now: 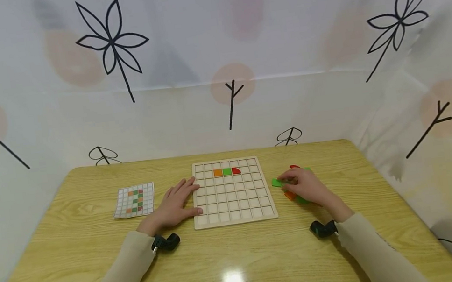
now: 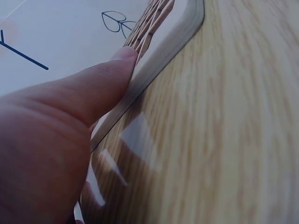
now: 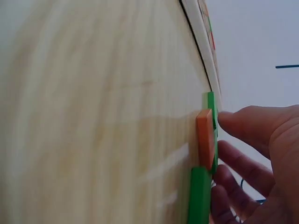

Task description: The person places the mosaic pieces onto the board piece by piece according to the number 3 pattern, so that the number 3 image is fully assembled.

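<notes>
A wooden grid board [image 1: 236, 225] lies mid-table, with an orange square tile [image 1: 218, 173], a green square tile [image 1: 227, 172] and a red tile with a cut corner [image 1: 236, 171] side by side in its second row. My left hand [image 1: 174, 206] rests on the board's left edge, fingers spread; the left wrist view has its thumb [image 2: 110, 77] on the rim. Over a small heap of loose tiles right of the board is my right hand [image 1: 305, 183], its fingertips at a green tile [image 1: 276, 183]. In the right wrist view, thumb and fingers stand apart beside an orange tile [image 3: 205, 140] and green tiles.
A paper card [image 1: 121, 203] printed with a grid of coloured squares lies left of the left hand. More loose tiles, among them a red one [image 1: 294, 166], show around the right hand. A patterned white cloth [image 1: 189, 117] stands behind the wooden table [image 1: 207, 265].
</notes>
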Demonstrator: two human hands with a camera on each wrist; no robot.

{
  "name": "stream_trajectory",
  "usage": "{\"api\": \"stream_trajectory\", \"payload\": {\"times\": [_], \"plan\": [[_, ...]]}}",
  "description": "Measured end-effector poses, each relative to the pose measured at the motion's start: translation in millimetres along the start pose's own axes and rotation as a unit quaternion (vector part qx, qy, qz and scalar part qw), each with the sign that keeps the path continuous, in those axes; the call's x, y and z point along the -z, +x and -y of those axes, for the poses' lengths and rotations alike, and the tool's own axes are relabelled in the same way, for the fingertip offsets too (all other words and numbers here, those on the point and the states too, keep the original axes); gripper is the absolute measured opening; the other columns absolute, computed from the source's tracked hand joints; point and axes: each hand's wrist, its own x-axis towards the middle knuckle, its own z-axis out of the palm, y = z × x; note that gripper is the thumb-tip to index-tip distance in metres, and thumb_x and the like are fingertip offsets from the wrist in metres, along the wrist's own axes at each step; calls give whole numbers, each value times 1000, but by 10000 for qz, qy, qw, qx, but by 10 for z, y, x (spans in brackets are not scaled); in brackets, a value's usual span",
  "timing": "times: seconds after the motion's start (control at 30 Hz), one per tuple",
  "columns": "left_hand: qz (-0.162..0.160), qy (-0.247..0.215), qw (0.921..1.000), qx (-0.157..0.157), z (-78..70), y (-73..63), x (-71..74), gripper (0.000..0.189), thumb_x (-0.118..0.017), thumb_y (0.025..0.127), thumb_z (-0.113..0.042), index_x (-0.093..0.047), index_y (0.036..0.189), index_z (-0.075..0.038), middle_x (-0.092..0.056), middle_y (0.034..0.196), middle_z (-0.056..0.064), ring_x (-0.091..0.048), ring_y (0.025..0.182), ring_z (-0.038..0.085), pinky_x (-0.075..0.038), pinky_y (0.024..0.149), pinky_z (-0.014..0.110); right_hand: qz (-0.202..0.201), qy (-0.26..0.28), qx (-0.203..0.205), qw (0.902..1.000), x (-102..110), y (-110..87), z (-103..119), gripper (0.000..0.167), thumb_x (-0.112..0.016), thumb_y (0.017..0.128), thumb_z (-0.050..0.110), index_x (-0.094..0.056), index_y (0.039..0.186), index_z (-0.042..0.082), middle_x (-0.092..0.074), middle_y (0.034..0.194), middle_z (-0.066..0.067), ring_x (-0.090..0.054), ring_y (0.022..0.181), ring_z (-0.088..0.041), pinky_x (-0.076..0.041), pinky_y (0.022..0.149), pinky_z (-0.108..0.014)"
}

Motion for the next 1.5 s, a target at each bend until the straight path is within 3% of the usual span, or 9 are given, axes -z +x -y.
{"api": "stream_trajectory", "payload": {"times": [0.23,0.37,0.53,0.73,1.5], "plan": [[-11,46,10000,-2,-7,6,10,75,-66,94,-47,-38,154,-11,-14,166,10,-6,151,34,-3,116,62,351,11,-298,9989,-9,97,37,40,-74,92,22,-67,128,6,-60,114,-10,-56,103,-30,-48,87,-50],[-37,59,10000,1,-13,7,11,74,-66,94,-46,-39,153,-11,-15,165,11,-6,151,35,-3,116,63,460,60,-592,9972,-19,131,61,38,-73,92,22,-67,127,8,-57,115,-12,-55,105,-31,-48,88,-50],[-2,28,10000,48,-31,-5,9,74,-67,95,-45,-38,154,-9,-15,165,11,-5,151,36,-3,116,63,498,-2,-578,9971,-47,135,105,33,-72,93,19,-68,124,7,-56,110,-12,-55,101,-31,-49,84,-49],[0,68,10000,51,-22,-10,1,75,-65,95,-47,-38,154,-10,-14,165,11,-5,151,35,-3,116,62,510,56,-592,9969,-58,147,129,29,-71,93,16,-69,120,6,-59,108,-11,-58,102,-30,-49,88,-50],[-61,87,9999,-87,-8,-17,4,73,-65,95,-44,-38,153,-8,-15,165,13,-7,151,38,-5,115,65,312,375,-920,9946,-51,149,56,31,-72,93,23,-68,120,7,-60,106,-8,-55,93,-23,-48,80,-41]]}}
